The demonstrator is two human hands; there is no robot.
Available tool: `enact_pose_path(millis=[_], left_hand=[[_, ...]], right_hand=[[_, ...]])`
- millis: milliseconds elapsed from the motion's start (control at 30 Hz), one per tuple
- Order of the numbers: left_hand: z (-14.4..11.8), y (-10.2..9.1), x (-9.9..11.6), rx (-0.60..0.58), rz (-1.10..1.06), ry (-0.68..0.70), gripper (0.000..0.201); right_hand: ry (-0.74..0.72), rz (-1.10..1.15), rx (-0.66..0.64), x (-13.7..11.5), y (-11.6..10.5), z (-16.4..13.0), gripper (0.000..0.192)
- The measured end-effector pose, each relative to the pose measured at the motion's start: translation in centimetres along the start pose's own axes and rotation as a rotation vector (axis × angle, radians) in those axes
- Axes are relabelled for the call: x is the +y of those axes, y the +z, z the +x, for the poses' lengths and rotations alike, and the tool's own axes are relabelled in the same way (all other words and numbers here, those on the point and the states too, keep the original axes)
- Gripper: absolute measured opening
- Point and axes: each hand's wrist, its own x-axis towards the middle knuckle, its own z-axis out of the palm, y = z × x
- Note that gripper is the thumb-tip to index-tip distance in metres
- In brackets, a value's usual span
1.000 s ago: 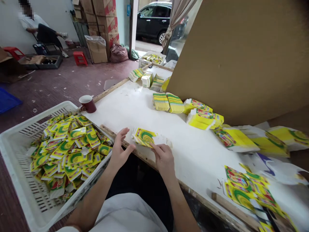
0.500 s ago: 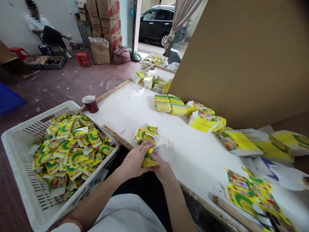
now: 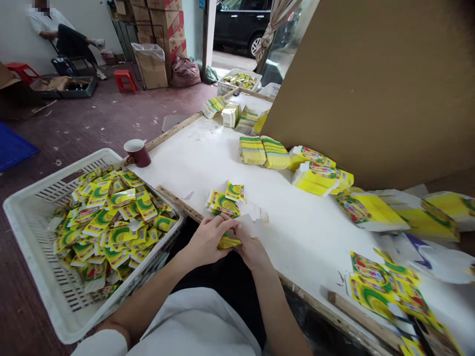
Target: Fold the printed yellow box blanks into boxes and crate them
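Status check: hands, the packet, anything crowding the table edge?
Left hand and right hand both closed on one yellow packet at table edge. Small packet pile just beyond fingers. White crate of packets at left.

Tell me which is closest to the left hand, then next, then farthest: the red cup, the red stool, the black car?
From the left hand, head view:
1. Red cup, on the table's near left corner.
2. Red stool, on the floor, far left.
3. Black car, outside the doorway, at the back.
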Motion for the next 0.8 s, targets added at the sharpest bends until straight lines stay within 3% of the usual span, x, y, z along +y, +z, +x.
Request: enact_pose_path(millis=[100,233,300,367,433,500,633,733,800], left_hand=[[0.0,0.3,-0.3,0.029,-0.042,-0.051,0.057],[0.0,0.3,-1.0,-0.009,-0.242,-0.077,0.083],[0.1,0.2,-1.1,0.046,-0.296,-0.025,0.089],[0.3,0.1,-1.0,0.197,-0.263,-0.088,0.089],[0.5,-0.1,-0.7,0.369,-0.255,-0.288,0.088],[0.6,-0.5,-0.5,0.451,-0.411,-0.483,0.085],[0.6,-1.3,-0.4,0.433,-0.852,-0.565,0.08],[0.7,-1.4,-0.5,0.463,-0.976,-0.571,0.07],[0.8,-1.2,-0.7,0.543,-0.997,-0.604,0.066]], right_hand=[[-0.136,-0.067,0.07,-0.1,0.2,-0.1,0.069],[-0.47,-0.538,-0.051,-0.2,0.4,-1.1,0.061],[-0.586,-0.75,-0.084,-0.3,0.4,-1.4,0.051],[-0.667,-0.812,0.039,-0.3,0.3,-1.5,0.044],[-0.708,-0.756,0.244,-0.2,0.0,-1.2,0.041],[-0.722,-0.709,0.351,0.0,-0.2,-0.9,0.043],[-0.732,-0.873,0.261,0.2,-0.5,-0.5,0.036],[-0.735,-0.969,0.233,-0.3,-0.9,-0.5,0.029],[-0.75,-0.981,0.153,-1.1,-1.1,-0.7,0.028]])
